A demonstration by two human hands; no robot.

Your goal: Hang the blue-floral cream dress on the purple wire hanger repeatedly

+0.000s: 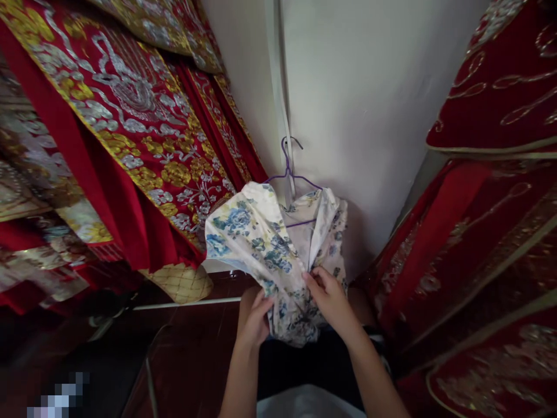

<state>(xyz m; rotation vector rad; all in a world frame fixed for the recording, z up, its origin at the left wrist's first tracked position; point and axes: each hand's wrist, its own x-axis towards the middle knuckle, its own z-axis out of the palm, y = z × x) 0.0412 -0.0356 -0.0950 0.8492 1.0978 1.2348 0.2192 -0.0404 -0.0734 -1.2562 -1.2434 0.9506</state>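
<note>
A white shirt with blue flowers (270,244) hangs on a purple wire hanger (288,173), its front open at the neck and its lower part bunched over the person's lap. My left hand (257,319) grips the shirt's left edge low down, the thumb on the cloth. To the right, my right hand (324,290) pinches the front edge of the shirt near the middle. The hanger's hook stands free above the shirt, in front of the wall. Some fingertips are hidden by the cloth.
Red embroidered costumes with gold and silver (134,98) hang at the left. More red costumes (500,104) hang at the right. Behind the hanger is a pale wall (357,104) with a narrow vertical strip. A thin pale bar (187,303) runs low at the left above the dark floor.
</note>
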